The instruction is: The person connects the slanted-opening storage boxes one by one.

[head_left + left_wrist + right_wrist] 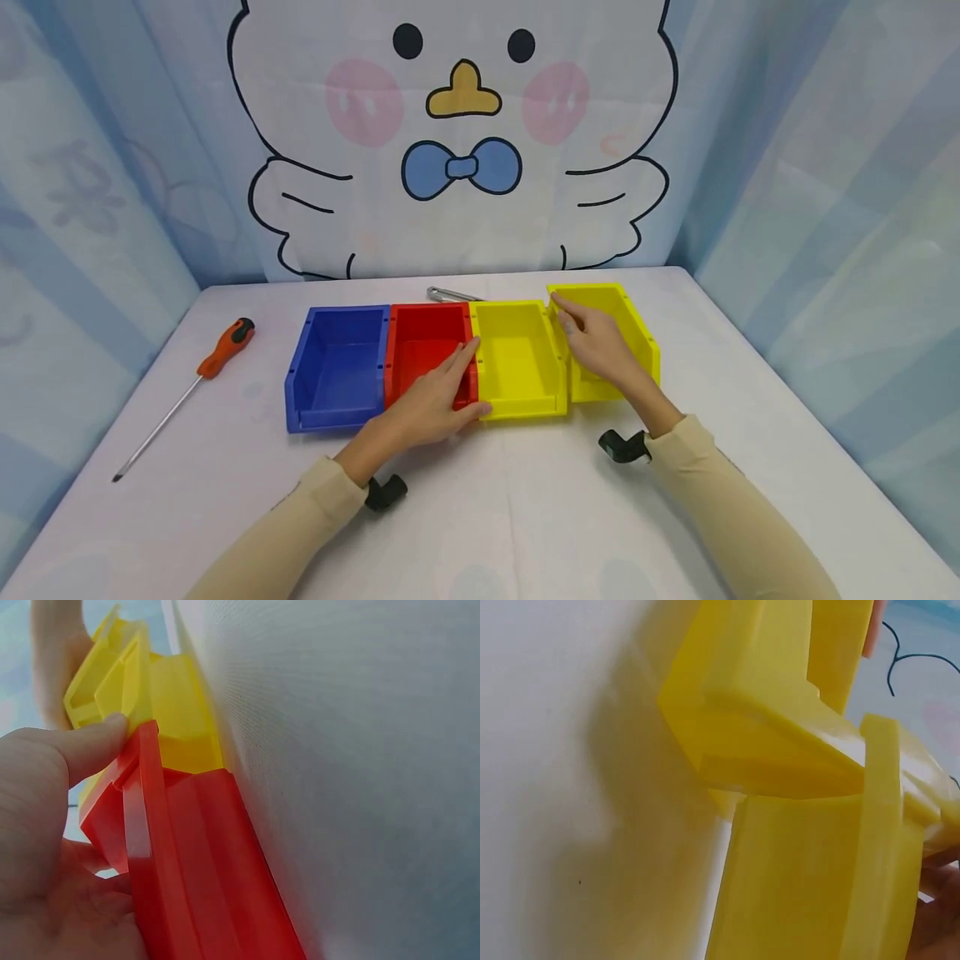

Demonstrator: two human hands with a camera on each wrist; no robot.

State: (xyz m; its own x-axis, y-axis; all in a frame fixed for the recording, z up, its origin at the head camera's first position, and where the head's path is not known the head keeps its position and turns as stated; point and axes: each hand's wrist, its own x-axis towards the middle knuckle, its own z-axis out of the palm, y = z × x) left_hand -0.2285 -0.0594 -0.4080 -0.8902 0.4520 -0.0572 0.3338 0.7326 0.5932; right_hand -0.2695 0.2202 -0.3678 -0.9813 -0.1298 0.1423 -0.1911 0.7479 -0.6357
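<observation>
In the head view, a blue bin (339, 367), a red bin (429, 333) and a yellow bin (513, 350) stand side by side. My left hand (427, 406) reaches across the red bin, its fingers extended to the wall beside the yellow one and its thumb at the yellow bin's front corner. A second yellow bin (615, 321) stands at the right end, set slightly farther back and higher-looking than its neighbour. My right hand (596, 340) grips that bin's left wall near the back. The right wrist view shows the two yellow bins (795, 877) meeting at an angle.
A screwdriver (217, 350) with an orange and black handle lies at the left of the white table (510, 517). Behind the bins, part of a metal tool (452, 294) shows; the bins hide the remainder. Patterned curtains (847, 208) enclose the back and sides.
</observation>
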